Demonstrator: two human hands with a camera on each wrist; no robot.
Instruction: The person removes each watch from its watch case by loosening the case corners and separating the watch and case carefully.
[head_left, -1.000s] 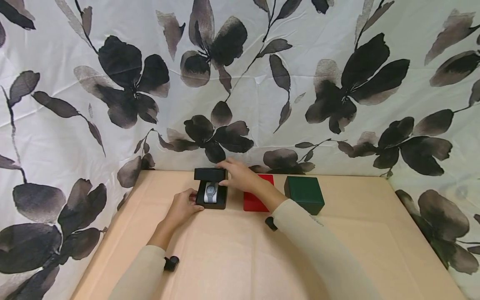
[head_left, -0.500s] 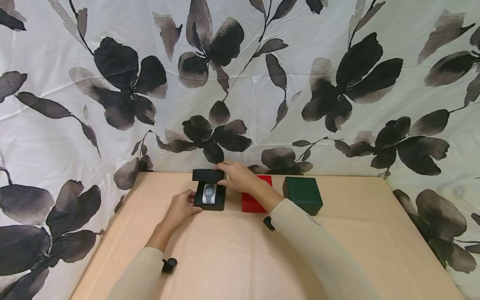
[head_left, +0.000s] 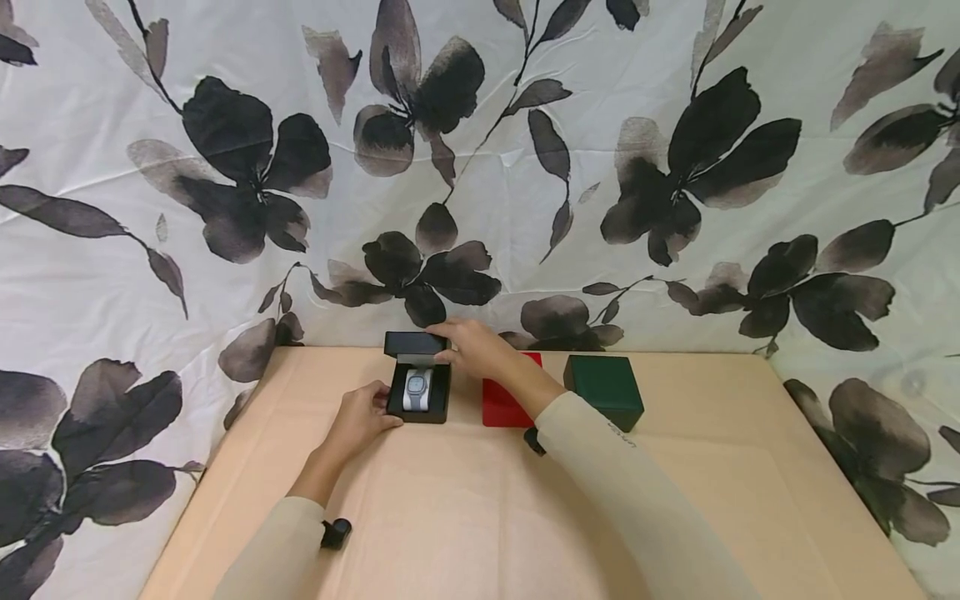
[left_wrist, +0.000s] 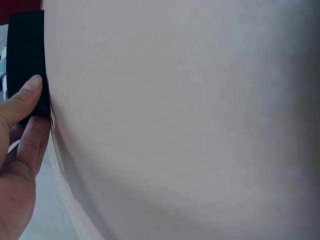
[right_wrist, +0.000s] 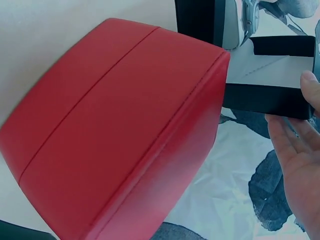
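Observation:
A black box (head_left: 438,406) stands near the table's back edge with its lid (head_left: 415,343) raised, and a silver-grey watch (head_left: 417,388) on a white cushion lies inside. My left hand (head_left: 363,421) grips the box's left front corner; in the left wrist view the thumb of that hand (left_wrist: 20,160) lies on the black side wall (left_wrist: 26,55). My right hand (head_left: 480,350) holds the lid's right end. In the right wrist view, the right hand (right_wrist: 305,165) pinches the lid (right_wrist: 270,100) between thumb and fingers, its pale lining showing.
Right of the black box is a red box (head_left: 502,405), partly covered by my right arm in the head view and large in the right wrist view (right_wrist: 115,115). A dark green box (head_left: 606,390) stands farther right. Floral cloth (head_left: 525,208) hangs behind the table (head_left: 480,517).
The lid has tilted farther back, showing its pale inner side and more of the box's interior. My right hand has kept hold of it, and my left hand has stayed on the box.

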